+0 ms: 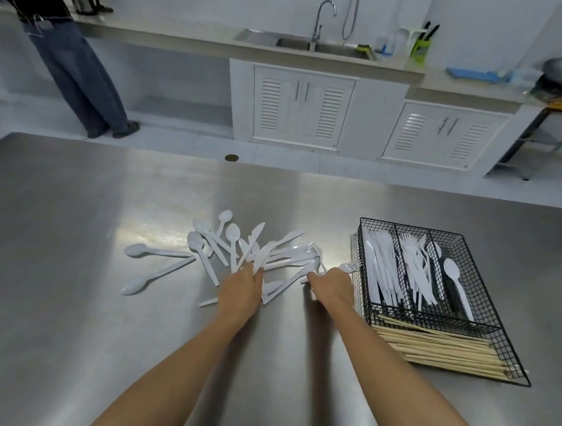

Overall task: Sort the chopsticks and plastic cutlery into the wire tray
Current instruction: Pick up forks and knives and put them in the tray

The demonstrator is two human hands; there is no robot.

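The right hand (331, 284) is pinching a light, slippery white plastic fork (351, 266) by its handle; the left hand (242, 285) is resting, fingers spread, on the loose white plastic cutlery pile (255, 253).

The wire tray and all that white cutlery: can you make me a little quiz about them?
1. True or false: the chopsticks lie in the wire tray's near compartment.
2. Which side of the loose pile is the tray on? A left, B right.
3. Fill in: the right hand holds a white ____ beside the tray.

Key: 1 true. 2 B. 3 fork.
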